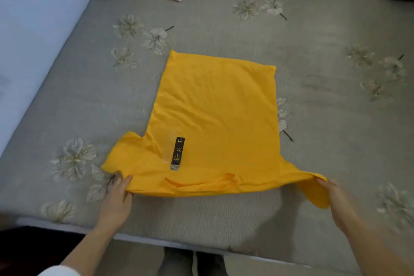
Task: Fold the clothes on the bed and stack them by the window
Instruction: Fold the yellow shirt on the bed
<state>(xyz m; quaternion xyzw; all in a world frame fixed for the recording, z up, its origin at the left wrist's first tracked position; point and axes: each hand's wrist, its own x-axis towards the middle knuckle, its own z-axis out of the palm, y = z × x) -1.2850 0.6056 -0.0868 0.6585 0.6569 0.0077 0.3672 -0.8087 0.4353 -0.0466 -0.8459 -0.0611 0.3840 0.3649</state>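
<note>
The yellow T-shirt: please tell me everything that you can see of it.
The yellow T-shirt looks like thin, soft fabric, plain except for a black strip lettered E X T. Its body lies spread flat and lightly creased on the grey flowered bed cover, with the collar end nearest the person. The left hand pinches one sleeve. The right hand holds the other sleeve, which is raised a little with its end drooping.

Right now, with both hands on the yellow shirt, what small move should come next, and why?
Probably fold the right-hand sleeve in over the shirt: it lies spread on the bed, sleeves sticking out, left hand and right hand each gripping one.
</note>
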